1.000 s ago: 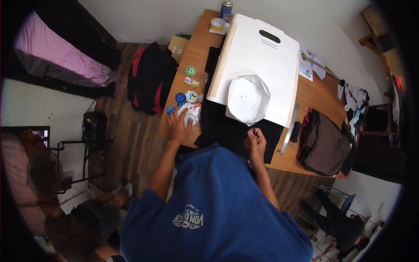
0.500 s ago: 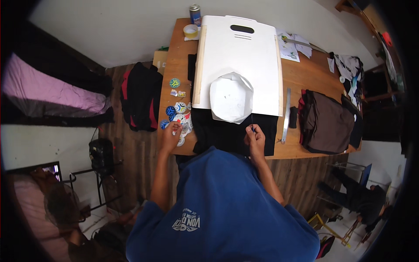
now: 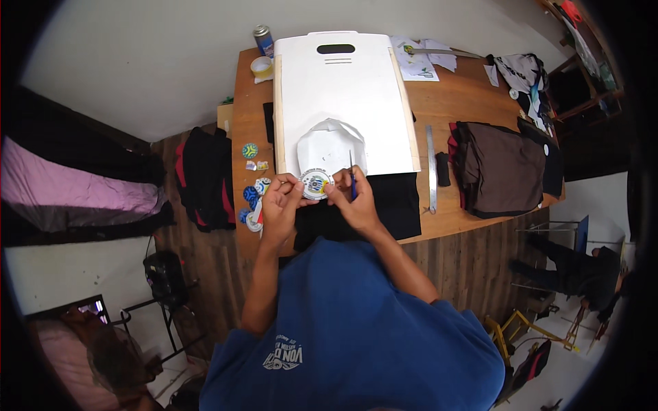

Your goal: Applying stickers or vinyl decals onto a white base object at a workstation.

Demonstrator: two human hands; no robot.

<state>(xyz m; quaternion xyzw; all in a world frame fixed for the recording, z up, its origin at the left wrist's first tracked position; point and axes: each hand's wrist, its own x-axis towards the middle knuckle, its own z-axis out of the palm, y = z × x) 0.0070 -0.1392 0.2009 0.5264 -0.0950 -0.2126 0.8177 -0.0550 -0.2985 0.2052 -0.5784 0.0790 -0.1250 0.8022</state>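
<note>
A round white printed emblem [image 3: 315, 183], thin and with a coloured middle, is pinched at its left edge by my left hand [image 3: 281, 200]. The fingertips of my right hand [image 3: 356, 204] close on its right edge. That same hand also grips a slim pointed tool with a dark blue handle [image 3: 354, 185], its thin tip up; its exact kind is not clear. Just beyond both hands is a white paper bowl-like container [image 3: 332, 140] with small specks inside. It stands on a white board [image 3: 343, 89], and black cloth [image 3: 384, 205] lies under the board's near end.
Several round blue, green and white emblems [image 3: 251, 195] lie along the table's left edge. Right of the board are a metal ruler [image 3: 432, 168] and folded dark garments [image 3: 504, 171]. A spray can [image 3: 263, 41] and tape roll [image 3: 261, 66] stand at the back left. A person [image 3: 582, 274] is at far right.
My left hand has come from the emblem pile to the middle, bringing a round emblem. My right hand has moved up to meet it, with the blue-handled tool kept in its grip.
</note>
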